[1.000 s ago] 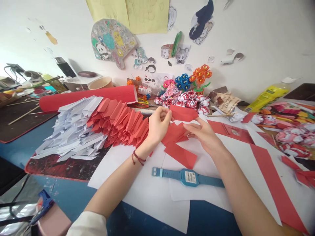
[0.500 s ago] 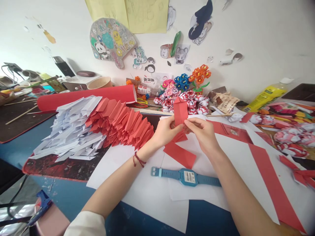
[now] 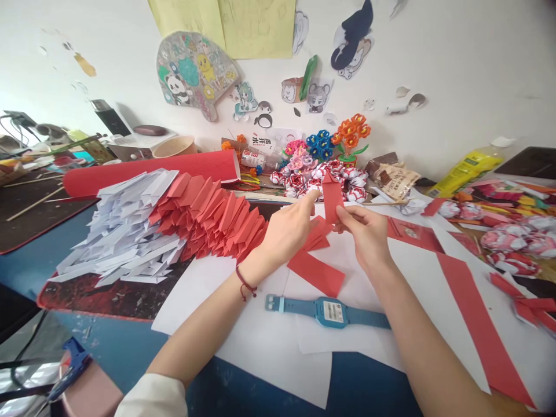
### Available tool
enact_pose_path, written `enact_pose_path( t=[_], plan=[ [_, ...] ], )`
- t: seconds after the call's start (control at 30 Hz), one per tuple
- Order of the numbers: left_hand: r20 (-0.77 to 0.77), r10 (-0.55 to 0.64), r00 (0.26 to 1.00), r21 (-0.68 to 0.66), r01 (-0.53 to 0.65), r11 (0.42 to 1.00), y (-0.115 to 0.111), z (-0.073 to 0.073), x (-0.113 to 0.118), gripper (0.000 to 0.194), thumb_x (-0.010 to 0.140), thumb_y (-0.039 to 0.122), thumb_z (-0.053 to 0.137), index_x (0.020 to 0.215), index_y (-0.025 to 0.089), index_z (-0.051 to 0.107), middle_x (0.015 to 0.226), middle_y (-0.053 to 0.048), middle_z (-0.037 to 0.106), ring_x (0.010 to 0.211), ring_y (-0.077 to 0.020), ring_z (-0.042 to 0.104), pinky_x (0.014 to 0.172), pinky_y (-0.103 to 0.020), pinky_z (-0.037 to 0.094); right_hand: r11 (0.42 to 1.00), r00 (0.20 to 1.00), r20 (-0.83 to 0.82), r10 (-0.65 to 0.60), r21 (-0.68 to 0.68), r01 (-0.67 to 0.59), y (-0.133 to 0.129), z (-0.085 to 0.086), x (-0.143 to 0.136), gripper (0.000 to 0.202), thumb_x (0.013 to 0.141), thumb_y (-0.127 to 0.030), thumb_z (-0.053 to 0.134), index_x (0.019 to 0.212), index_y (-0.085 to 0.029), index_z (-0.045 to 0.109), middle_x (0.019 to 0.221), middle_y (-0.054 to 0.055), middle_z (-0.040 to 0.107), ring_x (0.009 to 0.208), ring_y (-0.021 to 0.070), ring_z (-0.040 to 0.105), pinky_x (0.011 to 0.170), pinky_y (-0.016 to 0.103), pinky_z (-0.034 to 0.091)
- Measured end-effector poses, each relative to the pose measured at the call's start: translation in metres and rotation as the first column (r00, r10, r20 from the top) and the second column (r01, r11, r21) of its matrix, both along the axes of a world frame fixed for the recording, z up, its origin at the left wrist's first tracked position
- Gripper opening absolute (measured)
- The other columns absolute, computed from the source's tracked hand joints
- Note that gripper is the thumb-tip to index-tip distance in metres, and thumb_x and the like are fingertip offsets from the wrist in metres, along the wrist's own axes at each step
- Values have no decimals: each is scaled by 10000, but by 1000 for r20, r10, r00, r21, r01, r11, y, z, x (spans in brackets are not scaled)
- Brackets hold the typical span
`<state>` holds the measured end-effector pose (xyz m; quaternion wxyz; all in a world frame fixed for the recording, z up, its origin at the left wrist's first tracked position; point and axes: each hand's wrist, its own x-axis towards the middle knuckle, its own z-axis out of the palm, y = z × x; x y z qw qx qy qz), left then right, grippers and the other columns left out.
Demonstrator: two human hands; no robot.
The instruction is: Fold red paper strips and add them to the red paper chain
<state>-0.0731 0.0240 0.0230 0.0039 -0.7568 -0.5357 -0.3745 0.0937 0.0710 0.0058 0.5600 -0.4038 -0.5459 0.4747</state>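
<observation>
My right hand (image 3: 369, 234) pinches a small strip of red paper (image 3: 333, 200) near its lower end. The strip stands upright, and its top is folded to a point. Just left of it is my left hand (image 3: 286, 229), off the paper, its index finger stretched out and its other fingers partly hidden behind the hand. Beneath the hands lie several loose red paper pieces (image 3: 316, 272) on white sheets (image 3: 243, 336). To the left, a long row of folded red paper pieces (image 3: 212, 217) leans against a heap of folded white ones (image 3: 125, 231).
A blue watch (image 3: 332, 313) lies on the sheets between my forearms. Behind stand a red corrugated roll (image 3: 152, 172), paper flowers (image 3: 321, 143) and a yellow bottle (image 3: 469, 168). A long red strip (image 3: 482, 330) lies at the right, and a blue glue gun (image 3: 72, 368) at lower left.
My left hand has let go of the red paper strip and drawn slightly left. The right hand has moved the strip a little to the right.
</observation>
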Motion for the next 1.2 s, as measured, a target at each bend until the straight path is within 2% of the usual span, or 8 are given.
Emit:
enact_pose_path(
  t=[0.13,0.33,0.47,0.63,0.73,0.9,1.07,1.2],
  plan=[
    [-397,-64,916,161,139,977,-4,6,-7,282,1014,198,312,1142,201,564,899,-52,664,822,-149,596,673,-267,374,1000,998,54,29,7,-29,0,-1,1,271,716,-433,787,729,-169,729,615,28,671,522,161,601,521,298,489],
    [-456,-81,886,208,195,959,-6,8,-10,370,1031,227,267,996,191,634,914,-64,672,772,-142,559,648,-287,340,993,991,117,62,90,-73,-1,-3,-2,292,766,-463,741,781,-171,732,662,43,699,570,181,642,565,316,532],
    [-324,-75,943,173,137,975,-3,3,-8,364,1028,237,286,982,203,646,957,-61,662,849,-143,569,670,-270,359,988,989,142,50,137,-69,-4,-1,-3,311,780,-481,726,790,-170,729,635,44,690,571,190,648,584,328,539],
    [74,-28,997,40,25,999,1,-5,-2,168,970,295,486,934,225,634,936,-16,643,803,-124,573,658,-232,381,988,995,96,34,149,-48,-9,3,-5,289,775,-466,735,803,-178,725,657,42,699,606,215,681,599,345,569],
    [267,3,964,-33,7,999,2,-5,2,67,921,272,571,953,223,602,900,1,638,751,-117,563,657,-226,391,988,997,60,54,145,-62,-11,5,-7,258,770,-440,747,805,-185,723,682,40,704,632,226,699,618,352,582],
    [490,29,871,-136,44,990,8,-6,0,315,880,308,628,1152,230,489,820,34,630,608,-93,535,605,-218,385,989,997,33,68,132,-72,-13,8,-8,252,744,-429,774,792,-187,718,735,47,722,679,238,719,635,355,596],
    [608,-73,791,-182,227,957,14,-11,-3,258,898,425,584,895,167,606,774,-3,652,583,-81,517,547,-208,386,985,995,37,90,148,-94,-14,10,-8,247,770,-429,752,822,-188,731,759,58,737,694,237,722,640,356,597],
    [637,-103,764,-130,238,962,13,-11,-1,331,881,469,594,777,155,597,730,-7,617,637,-94,522,604,-210,420,983,992,16,122,133,-124,-14,10,-8,203,762,-379,769,822,-187,743,779,57,743,698,232,721,655,352,593]
  ],
)
